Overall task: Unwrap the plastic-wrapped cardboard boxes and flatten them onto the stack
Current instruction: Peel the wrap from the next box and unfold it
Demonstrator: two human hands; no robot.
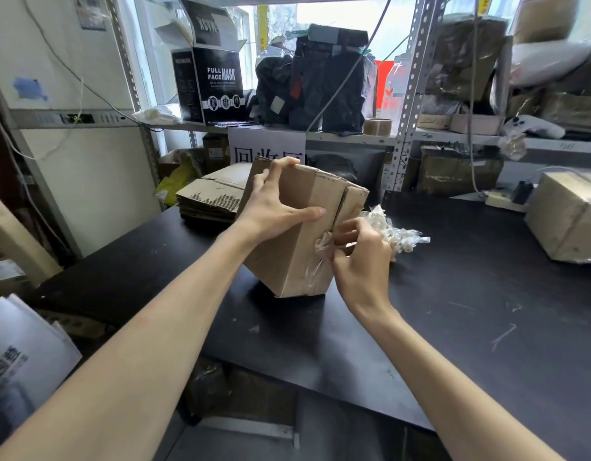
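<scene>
The left forearm point(147, 334) and right forearm point(430, 367) reach in from 7 and 5 o'clock over the black table point(470, 311). At centre the cardboard box point(297, 261) stands tilted on the table. The stack of flattened cardboard point(207, 197) lies at its 10 o'clock. The left hand point(274, 207) grips the box top, fingers curled over, thumb spread. The right hand point(357, 261) pinches plastic wrap point(322, 247) at the box's 3 o'clock edge.
</scene>
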